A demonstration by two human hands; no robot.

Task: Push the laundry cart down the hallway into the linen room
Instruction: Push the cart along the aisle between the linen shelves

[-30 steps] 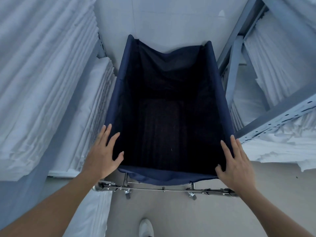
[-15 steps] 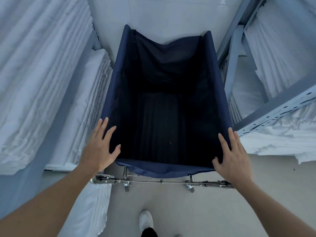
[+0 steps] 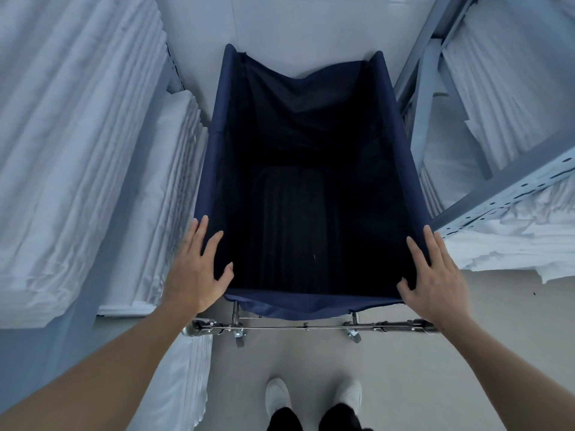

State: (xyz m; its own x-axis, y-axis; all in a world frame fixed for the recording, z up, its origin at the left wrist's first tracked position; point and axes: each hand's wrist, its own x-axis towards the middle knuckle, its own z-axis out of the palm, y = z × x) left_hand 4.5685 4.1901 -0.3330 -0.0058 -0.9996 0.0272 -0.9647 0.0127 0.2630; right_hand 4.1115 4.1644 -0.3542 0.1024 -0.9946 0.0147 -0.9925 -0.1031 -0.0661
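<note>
Two white shoes (image 3: pixel 314 396) stood on the floor (image 3: pixel 404 368) behind the laundry cart (image 3: pixel 217 169). The cart's metal frame bar (image 3: pixel 305 327) ran across just beyond them. The left hand (image 3: pixel 194 275) rested on the near left corner of the navy bag rim, fingers straight and spread. The right hand (image 3: pixel 435 278) rested likewise on the near right corner, fingers extended. The bag interior appeared dark. Stacked white linens (image 3: pixel 62 150) flanked the cart's left; a grey metal shelf (image 3: pixel 497 188) holding linens stood at its right.
</note>
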